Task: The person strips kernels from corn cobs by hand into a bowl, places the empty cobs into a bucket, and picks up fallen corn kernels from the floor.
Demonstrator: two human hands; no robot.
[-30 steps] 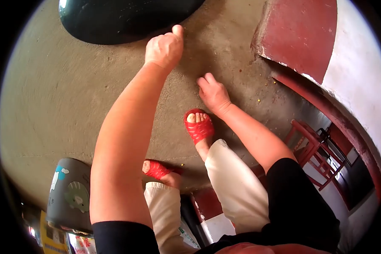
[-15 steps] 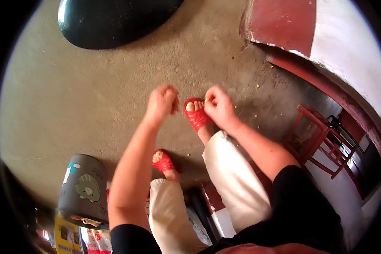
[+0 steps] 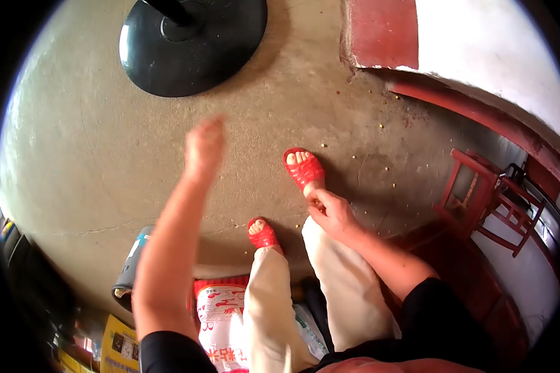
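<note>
My right hand point(image 3: 333, 215) curls inward near the slipper point(image 3: 306, 173), perhaps to shield something small, my left hand point(image 3: 205, 148) blurs farther left, I can't tell whether either grip is closed or holding anything, and bits point(image 3: 381, 126) dot the floor point(image 3: 261, 124) at right.

The right hand point(image 3: 335, 217) hovers near a red slipper point(image 3: 305, 172).

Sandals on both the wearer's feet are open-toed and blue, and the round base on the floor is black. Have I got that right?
Not quite: the head view shows that the sandals are red, not blue. They are open-toed, and the round base on the floor is black.
</note>
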